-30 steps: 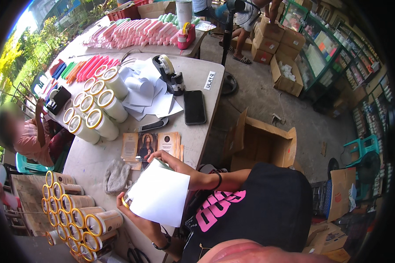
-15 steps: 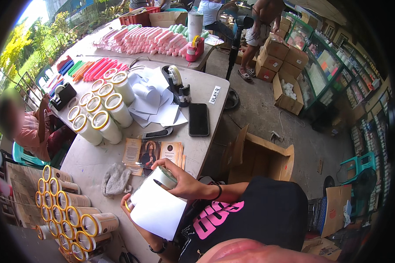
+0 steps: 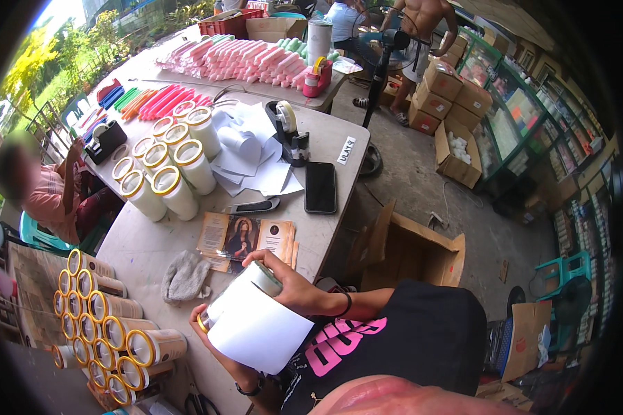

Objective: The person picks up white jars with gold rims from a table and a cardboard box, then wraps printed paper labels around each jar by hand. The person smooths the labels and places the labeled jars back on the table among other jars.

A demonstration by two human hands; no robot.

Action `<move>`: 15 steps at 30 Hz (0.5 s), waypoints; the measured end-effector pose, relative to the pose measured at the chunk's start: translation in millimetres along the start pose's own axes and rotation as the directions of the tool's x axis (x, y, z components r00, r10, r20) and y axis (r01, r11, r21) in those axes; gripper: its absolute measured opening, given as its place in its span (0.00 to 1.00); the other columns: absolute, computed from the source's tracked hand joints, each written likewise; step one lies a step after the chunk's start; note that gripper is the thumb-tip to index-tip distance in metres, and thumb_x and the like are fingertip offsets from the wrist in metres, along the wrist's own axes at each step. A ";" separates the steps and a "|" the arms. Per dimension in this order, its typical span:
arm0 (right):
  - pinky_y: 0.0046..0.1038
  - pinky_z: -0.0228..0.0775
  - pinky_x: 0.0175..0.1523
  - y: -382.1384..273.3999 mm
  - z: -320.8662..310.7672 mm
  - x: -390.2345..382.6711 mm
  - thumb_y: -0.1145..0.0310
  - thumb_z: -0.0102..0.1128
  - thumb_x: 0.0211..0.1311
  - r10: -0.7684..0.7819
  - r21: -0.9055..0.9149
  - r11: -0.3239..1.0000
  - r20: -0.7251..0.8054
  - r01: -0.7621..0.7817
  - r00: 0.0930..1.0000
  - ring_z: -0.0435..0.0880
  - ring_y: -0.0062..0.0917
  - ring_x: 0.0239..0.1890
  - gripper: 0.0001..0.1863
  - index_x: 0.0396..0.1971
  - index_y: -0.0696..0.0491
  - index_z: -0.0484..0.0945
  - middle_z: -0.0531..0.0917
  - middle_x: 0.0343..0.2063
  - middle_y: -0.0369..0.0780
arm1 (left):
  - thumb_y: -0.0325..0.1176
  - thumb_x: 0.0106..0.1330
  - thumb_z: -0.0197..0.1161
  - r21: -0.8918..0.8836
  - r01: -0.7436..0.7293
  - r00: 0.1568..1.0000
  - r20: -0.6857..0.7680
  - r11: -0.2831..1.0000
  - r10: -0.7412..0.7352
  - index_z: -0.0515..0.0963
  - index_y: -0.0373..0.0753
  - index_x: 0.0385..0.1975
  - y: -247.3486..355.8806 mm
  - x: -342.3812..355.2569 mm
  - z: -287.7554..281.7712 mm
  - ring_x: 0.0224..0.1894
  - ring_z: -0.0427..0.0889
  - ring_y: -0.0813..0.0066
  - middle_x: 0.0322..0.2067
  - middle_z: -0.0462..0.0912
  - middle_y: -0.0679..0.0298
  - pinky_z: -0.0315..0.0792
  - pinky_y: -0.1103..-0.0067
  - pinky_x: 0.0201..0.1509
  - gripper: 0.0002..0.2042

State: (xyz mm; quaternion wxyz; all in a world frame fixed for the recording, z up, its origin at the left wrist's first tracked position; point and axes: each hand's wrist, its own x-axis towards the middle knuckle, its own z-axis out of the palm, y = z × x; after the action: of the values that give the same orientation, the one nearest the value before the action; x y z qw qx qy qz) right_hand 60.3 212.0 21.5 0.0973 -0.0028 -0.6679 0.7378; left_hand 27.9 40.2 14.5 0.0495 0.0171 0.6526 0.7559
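Observation:
Between my two hands is a glass candle jar (image 3: 262, 278) lying tilted, with a white sheet of paper (image 3: 259, 333) lying over its side and hanging toward me. My right hand (image 3: 292, 289) grips the jar's greenish far end. Fingers of my left hand (image 3: 208, 337) are closed around the gold-rimmed end; the paper hides part of that hand. Just beyond them on the table are printed label sheets (image 3: 246, 235) with a praying figure. A grey cloth (image 3: 186, 277) lies left of the labels.
Labelled candle jars (image 3: 104, 325) are stacked at left; unlabelled candle jars (image 3: 166, 181) stand behind. Farther back are loose white papers (image 3: 239, 142), a tape dispenser (image 3: 284, 124), a phone (image 3: 320, 187) and a box cutter (image 3: 253, 205). Scissors (image 3: 201, 401) lie near. A person (image 3: 52, 187) sits at left.
The white sheet has shifted a little to the right and its free edge is raised. Both hands still hold the jar. The view has shifted slightly.

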 end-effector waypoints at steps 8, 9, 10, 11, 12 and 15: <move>0.27 0.54 0.69 7.8 1.1 2.0 0.65 0.73 0.55 0.046 0.089 0.995 0.024 -0.048 0.999 0.63 0.26 0.66 0.33 0.57 0.49 0.64 0.65 0.60 0.40 | 0.25 0.67 0.56 -0.037 0.056 0.998 0.024 0.998 -0.055 0.63 0.40 0.55 3.3 2.9 -1.8 0.40 0.78 0.78 0.39 0.73 0.63 0.75 0.83 0.42 0.18; 0.27 0.53 0.69 7.8 1.9 2.2 0.66 0.73 0.55 0.058 0.097 0.993 0.028 -0.061 0.998 0.63 0.26 0.66 0.32 0.57 0.49 0.64 0.65 0.60 0.41 | 0.25 0.67 0.56 -0.036 0.045 0.999 0.023 0.998 -0.044 0.63 0.40 0.55 3.1 3.5 -2.0 0.40 0.78 0.78 0.39 0.73 0.63 0.75 0.83 0.42 0.17; 0.27 0.53 0.69 7.6 2.5 2.3 0.66 0.72 0.55 0.071 0.104 0.992 0.032 -0.074 0.997 0.62 0.26 0.66 0.32 0.57 0.49 0.64 0.65 0.61 0.41 | 0.25 0.67 0.56 -0.029 0.028 0.999 0.026 0.999 -0.027 0.63 0.40 0.54 2.3 3.5 -2.5 0.40 0.77 0.78 0.39 0.73 0.63 0.75 0.83 0.42 0.17; 0.27 0.53 0.69 7.9 3.5 2.1 0.66 0.72 0.56 0.080 0.106 0.991 0.034 -0.083 0.996 0.62 0.26 0.66 0.32 0.57 0.49 0.64 0.64 0.61 0.41 | 0.25 0.67 0.56 -0.021 0.007 0.999 0.031 1.000 -0.007 0.63 0.40 0.54 2.3 3.8 -3.9 0.40 0.77 0.78 0.39 0.73 0.64 0.75 0.83 0.42 0.17; 0.27 0.53 0.69 7.9 4.1 2.1 0.66 0.72 0.56 0.088 0.107 0.990 0.036 -0.091 0.996 0.62 0.25 0.66 0.32 0.57 0.49 0.64 0.64 0.60 0.41 | 0.25 0.67 0.56 -0.012 -0.011 0.999 0.038 1.000 0.012 0.63 0.40 0.54 2.2 3.8 -5.0 0.40 0.77 0.78 0.39 0.73 0.64 0.75 0.83 0.41 0.17; 0.26 0.53 0.69 8.0 6.0 1.3 0.66 0.71 0.57 0.107 0.096 0.989 0.041 -0.111 0.993 0.63 0.25 0.65 0.31 0.57 0.49 0.63 0.64 0.60 0.41 | 0.25 0.67 0.55 0.002 -0.044 0.998 0.039 0.999 0.044 0.63 0.40 0.54 4.0 4.5 -5.7 0.40 0.77 0.79 0.39 0.72 0.64 0.75 0.83 0.41 0.16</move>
State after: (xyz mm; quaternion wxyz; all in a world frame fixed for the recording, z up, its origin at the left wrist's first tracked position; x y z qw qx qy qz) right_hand 57.1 205.5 14.4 0.0448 -0.0213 -0.6313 0.7740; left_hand 22.6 34.4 17.5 0.0457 0.0462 0.6521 0.7554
